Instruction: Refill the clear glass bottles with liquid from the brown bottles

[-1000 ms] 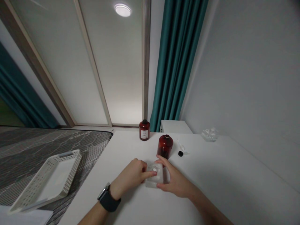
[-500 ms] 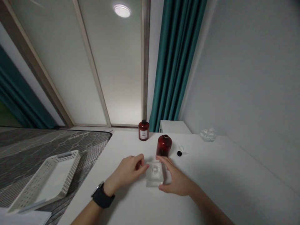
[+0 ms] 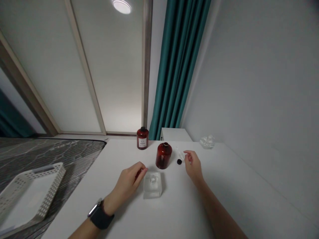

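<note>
Container (image 3: 152,187) sits just right of the left hand (image 3: 132,177), which hangs loose, half-curled! And the right hand (image 3: 193,166), spread wider, has the black cap (image 3: 179,162) just to its left.

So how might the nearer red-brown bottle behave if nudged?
The nearer red-brown bottle would probably slide before tipping, given its broad base. Its glossy sides may feel slippery. It looks uncapped, so any contents might spill if toppled.
</note>
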